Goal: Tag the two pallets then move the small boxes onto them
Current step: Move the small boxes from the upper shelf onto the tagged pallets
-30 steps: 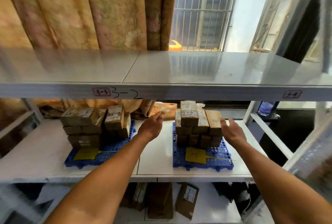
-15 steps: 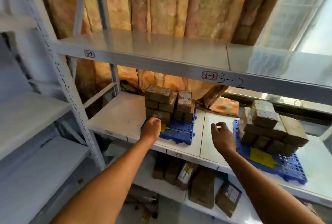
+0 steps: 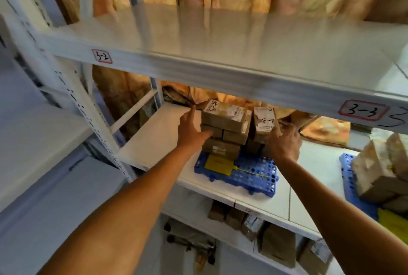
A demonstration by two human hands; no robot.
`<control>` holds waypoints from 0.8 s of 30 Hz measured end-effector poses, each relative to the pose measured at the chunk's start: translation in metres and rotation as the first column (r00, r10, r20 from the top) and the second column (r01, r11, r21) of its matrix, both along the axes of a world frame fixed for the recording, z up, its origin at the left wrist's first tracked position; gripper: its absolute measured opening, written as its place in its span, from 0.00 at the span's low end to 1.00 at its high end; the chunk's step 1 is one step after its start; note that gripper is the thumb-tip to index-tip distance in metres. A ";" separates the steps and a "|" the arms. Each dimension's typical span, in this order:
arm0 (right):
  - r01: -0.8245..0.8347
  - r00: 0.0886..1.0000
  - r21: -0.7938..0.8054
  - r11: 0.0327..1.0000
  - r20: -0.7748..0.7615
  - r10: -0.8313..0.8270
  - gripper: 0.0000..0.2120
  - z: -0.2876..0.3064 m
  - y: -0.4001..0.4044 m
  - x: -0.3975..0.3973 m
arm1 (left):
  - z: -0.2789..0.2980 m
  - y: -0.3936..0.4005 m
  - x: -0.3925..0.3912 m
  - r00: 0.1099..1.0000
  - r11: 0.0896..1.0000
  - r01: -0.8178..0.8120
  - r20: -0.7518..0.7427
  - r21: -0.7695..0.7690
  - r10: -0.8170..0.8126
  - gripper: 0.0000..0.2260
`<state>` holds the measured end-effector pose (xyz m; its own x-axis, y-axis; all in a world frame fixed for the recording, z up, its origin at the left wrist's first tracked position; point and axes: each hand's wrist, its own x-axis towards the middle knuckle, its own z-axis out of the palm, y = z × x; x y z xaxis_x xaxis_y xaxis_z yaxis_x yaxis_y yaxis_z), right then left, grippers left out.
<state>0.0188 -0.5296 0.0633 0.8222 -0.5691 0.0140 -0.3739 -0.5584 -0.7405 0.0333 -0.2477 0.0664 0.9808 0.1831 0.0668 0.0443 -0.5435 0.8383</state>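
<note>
Straight fingers of the left hand (image 3: 190,130) press the stacked small boxes (image 3: 225,130) at frame centre; the right hand (image 3: 283,142) seemingly curls round the right column. On their tagged blue pallet (image 3: 240,173), uneven squeezing could topple them.
</note>
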 end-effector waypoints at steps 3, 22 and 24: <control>-0.036 0.999 0.082 0.996 -0.017 0.038 0.28 0.000 -0.014 0.020 | 0.004 -0.007 0.021 0.990 0.991 0.115 0.078 0.073 -0.121 0.45; 0.049 0.997 0.137 0.989 -0.066 -0.040 0.27 -0.017 -0.032 0.042 | -0.003 -0.014 0.050 0.991 0.934 0.131 0.080 -0.333 -0.111 0.29; 0.090 0.994 0.282 0.955 -0.084 -0.069 0.29 -0.023 -0.038 0.047 | -0.005 -0.012 0.054 0.992 0.848 0.064 -0.058 -0.526 -0.111 0.26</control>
<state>0.0657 -0.5678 0.0399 0.7669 -0.6042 -0.2165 -0.4671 -0.2941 -0.8339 0.0876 -0.2596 0.0614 0.9920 0.0813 -0.0965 0.0994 -0.0319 0.9945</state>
